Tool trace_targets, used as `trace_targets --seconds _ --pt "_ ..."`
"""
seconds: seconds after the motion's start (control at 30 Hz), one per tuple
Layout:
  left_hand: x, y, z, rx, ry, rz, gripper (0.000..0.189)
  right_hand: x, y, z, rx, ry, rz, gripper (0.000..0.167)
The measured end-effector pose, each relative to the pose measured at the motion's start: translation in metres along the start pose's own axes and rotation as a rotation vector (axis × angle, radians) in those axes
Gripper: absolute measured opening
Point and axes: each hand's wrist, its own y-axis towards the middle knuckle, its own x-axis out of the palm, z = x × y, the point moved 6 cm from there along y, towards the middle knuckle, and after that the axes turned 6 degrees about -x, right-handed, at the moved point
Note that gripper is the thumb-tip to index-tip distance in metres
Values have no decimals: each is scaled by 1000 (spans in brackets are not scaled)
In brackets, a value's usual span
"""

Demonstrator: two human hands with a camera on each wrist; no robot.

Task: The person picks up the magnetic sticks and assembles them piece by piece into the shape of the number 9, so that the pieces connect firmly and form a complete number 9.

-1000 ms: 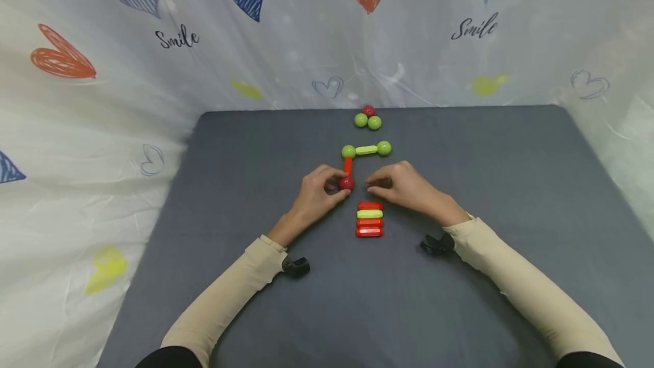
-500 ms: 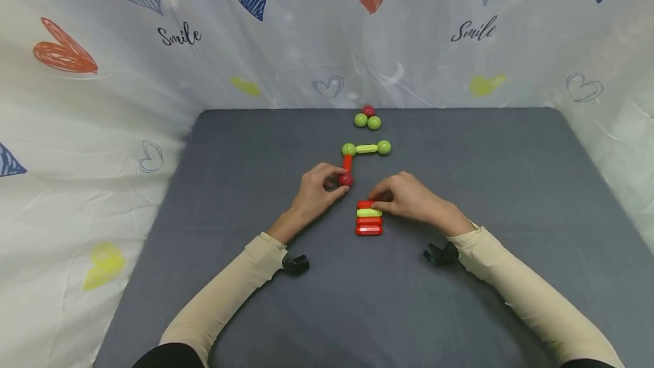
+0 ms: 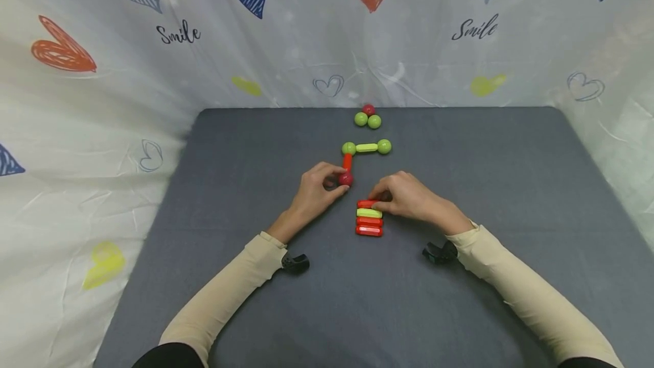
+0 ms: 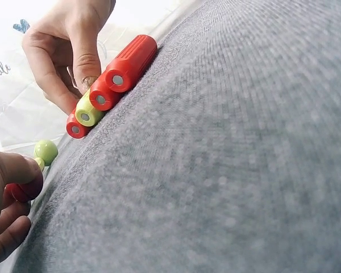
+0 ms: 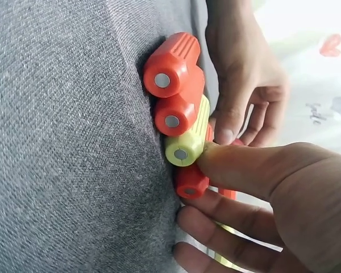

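Note:
My left hand (image 3: 317, 189) pinches a red ball (image 3: 346, 179) between thumb and fingers. From that ball a red magnetic rod (image 3: 347, 162) runs to a green ball (image 3: 349, 149), which a light green rod (image 3: 367, 147) links to another green ball (image 3: 384, 146). Nearer me lies a stacked row of rods with silver-coloured end discs. My right hand (image 3: 409, 195) pinches the row's farthest red rod (image 5: 191, 181), its thumb also against the light green rod (image 5: 184, 145). Two more red rods (image 3: 369, 222) lie on the near side. Fingers partly cover the pinched rod.
Two loose green balls (image 3: 360, 119) and a red ball (image 3: 369, 109) sit together at the far edge of the grey table (image 3: 255, 146). Behind it hangs a white curtain (image 3: 306, 44) with printed hearts.
My right hand has come down from beside the red ball to the row of rods and taken hold of the farthest red one. My left hand keeps its grip on the ball.

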Motion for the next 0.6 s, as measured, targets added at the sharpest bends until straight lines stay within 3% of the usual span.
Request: trace_targets --seconds 0.33,0.6 --pt "-2 0 -1 2 14 11 32 -1 4 -1 -3 -41 -13 11" --pt "0 -1 1 3 18 9 32 -9 3 9 7 -140 105 15"
